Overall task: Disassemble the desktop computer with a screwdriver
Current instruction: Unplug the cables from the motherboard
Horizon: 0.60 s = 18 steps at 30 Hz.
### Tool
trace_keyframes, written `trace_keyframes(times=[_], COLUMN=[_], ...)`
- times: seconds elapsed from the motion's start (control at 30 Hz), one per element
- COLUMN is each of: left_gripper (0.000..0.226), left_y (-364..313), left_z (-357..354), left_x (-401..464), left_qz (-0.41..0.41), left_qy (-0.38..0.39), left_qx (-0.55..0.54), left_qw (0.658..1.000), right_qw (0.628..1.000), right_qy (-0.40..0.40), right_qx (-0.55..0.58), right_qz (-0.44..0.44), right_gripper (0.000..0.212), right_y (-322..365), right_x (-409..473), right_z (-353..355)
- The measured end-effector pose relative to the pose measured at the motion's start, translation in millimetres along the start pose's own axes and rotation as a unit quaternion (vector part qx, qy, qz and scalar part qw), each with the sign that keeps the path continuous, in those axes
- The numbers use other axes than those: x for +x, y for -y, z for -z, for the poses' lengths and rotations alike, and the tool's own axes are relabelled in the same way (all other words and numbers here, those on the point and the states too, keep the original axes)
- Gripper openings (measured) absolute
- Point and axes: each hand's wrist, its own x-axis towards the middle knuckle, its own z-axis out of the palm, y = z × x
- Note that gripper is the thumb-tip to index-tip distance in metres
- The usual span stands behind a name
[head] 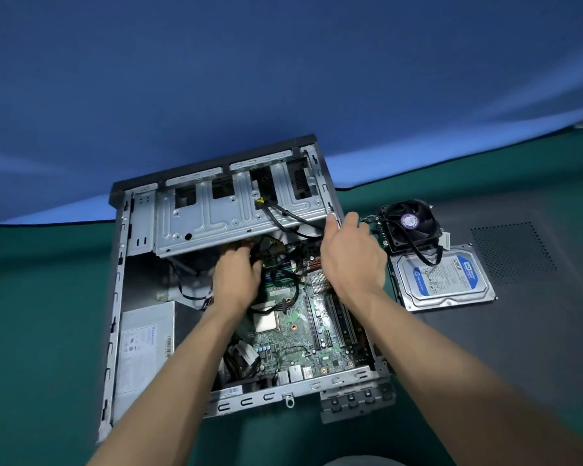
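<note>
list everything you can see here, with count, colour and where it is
computer case: 1, grey metal with black front edge, lying open on the table, centre
drive cage: 1, silver, far end of the case
motherboard: 1, green, inside the case, right half
power supply: 1, silver-grey, inside the case, near left
cooler fan: 1, black, on the table right of the case, its cable lying over the hard drive
hard drive: 1, silver with blue label, right of the case
side panel: 1, dark grey, perforated, under the fan and the drive
table cover: 1, green
backdrop: 1, blue
left hand: reaching among cables under the cage
right hand: gripping the cage's right edge
</note>
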Motion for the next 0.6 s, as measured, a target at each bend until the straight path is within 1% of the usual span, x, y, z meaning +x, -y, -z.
trace_keyframes(times=[0.07,0.13,0.23,0.3,0.37,0.47,0.53,0.6], left_gripper=[0.020,0.019,0.022,0.022,0.023,0.030,0.042,0.054], left_y=[3,10,20,19,10,-4,-5,-2], left_z=[0,-1,-1,-1,-3,-12,-17,-21], left_x=[-11,-19,-28,-32,-36,-37,-35,-32], left_qz=[0.006,0.031,0.070,0.047,-0.009,-0.071,-0.094,-0.100], left_qy=[-0.040,-0.069,-0.077,-0.065,-0.047,-0.007,0.024,0.076], left_qx=[-0.005,-0.011,-0.077,-0.132,-0.149,-0.094,-0.031,-0.007], left_qw=[0.999,0.997,0.992,0.988,0.988,0.993,0.995,0.992], right_qw=[1.000,1.000,1.000,1.000,1.000,1.000,1.000,1.000], right_qy=[0.002,0.002,0.001,-0.003,-0.006,-0.005,-0.006,-0.011], right_qx=[0.005,0.007,0.003,-0.001,-0.001,0.005,0.004,0.000], right_qz=[0.000,0.001,0.003,0.005,0.004,0.002,0.001,0.004], right_gripper=[0.046,0.047,0.048,0.048,0.048,0.048,0.048,0.048], right_y=[0,0,1,1,0,0,-1,-1], right_x=[-1,-2,-1,0,0,0,0,1], right_z=[1,2,2,2,1,1,0,-1])
